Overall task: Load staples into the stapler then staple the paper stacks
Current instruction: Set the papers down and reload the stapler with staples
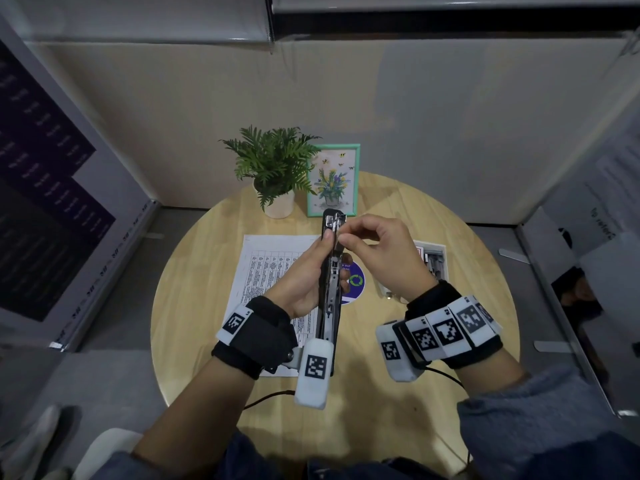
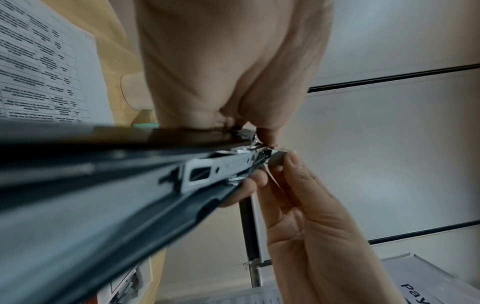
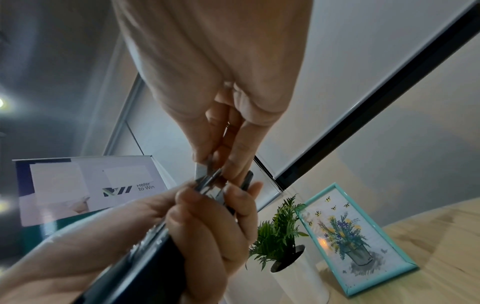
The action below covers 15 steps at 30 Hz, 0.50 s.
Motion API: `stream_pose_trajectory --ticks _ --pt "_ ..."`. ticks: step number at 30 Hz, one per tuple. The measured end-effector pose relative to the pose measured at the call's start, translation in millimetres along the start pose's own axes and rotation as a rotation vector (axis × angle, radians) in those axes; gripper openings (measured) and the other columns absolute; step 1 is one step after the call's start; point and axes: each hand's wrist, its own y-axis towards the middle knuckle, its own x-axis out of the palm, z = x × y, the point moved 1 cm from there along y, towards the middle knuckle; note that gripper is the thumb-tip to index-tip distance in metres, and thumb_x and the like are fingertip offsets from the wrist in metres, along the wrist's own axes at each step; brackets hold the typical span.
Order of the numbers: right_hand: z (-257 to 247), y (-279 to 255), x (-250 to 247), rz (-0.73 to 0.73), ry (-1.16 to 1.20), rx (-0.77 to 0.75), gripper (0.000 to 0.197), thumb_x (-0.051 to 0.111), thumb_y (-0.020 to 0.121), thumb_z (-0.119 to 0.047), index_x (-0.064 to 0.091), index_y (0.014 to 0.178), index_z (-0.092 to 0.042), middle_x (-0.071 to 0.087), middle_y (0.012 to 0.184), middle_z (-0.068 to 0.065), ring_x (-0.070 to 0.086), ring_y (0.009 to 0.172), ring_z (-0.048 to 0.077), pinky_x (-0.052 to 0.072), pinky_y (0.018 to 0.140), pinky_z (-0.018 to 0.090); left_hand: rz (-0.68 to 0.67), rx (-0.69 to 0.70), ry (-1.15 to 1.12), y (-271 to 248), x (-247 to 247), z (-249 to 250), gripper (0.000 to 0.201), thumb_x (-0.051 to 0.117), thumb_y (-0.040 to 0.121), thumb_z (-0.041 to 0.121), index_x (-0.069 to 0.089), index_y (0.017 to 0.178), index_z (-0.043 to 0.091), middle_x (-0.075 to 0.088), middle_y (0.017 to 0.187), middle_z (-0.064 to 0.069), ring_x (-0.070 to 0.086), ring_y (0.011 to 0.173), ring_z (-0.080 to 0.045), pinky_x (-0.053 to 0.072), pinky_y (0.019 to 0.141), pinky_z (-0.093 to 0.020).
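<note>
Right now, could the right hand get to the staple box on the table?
Probably not without letting go: the right hand is pinching a staple strip at the stapler, though the staple box lies unobstructed just beneath it.

Bare wood lies open left and right of the printed white paper stack (image 1: 273,268); behind it stand a green potted fern (image 1: 273,168) and a teal-framed flower picture (image 1: 333,180)

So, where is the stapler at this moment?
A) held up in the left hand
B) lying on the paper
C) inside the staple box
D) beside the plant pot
A: the left hand grips the opened stapler above the table, while the right hand pinches at its front end.
</note>
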Motion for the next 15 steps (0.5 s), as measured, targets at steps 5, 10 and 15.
stream_pose_trajectory --ticks 5,10,15 --pt "1 0 1 0.006 -0.019 -0.027 0.007 0.066 0.084 -0.005 0.071 0.088 -0.009 0.065 0.081 -0.002 0.064 0.081 0.009 0.056 0.083 0.032 0.009 0.002 0.006 3 0 0 0.047 0.034 0.097 0.046 0.047 0.126 0.011 0.051 0.082 -0.003 0.052 0.05 -0.007 0.049 0.049 -0.021" --pt "8 -2 7 0.056 -0.027 -0.064 0.006 0.068 0.083 -0.008 0.071 0.088 -0.006 0.051 0.087 -0.011 0.058 0.078 0.006 0.051 0.065 0.014 -0.004 -0.059 -0.064 3 0 -1 0.049 0.032 0.097 0.049 0.052 0.117 0.008 0.052 0.082 -0.003 0.05 0.049 -0.008 0.047 0.049 -0.02" --pt "10 2 7 0.14 -0.081 -0.078 0.017 0.068 0.082 -0.009 0.061 0.093 -0.019 0.051 0.082 -0.013 0.051 0.064 0.005 0.042 0.058 0.01 -0.003 -0.093 -0.087 0 2 -1 0.038 0.033 0.099 0.043 0.047 0.109 0.009 0.054 0.079 -0.003 0.05 0.047 -0.009 0.046 0.047 -0.021"
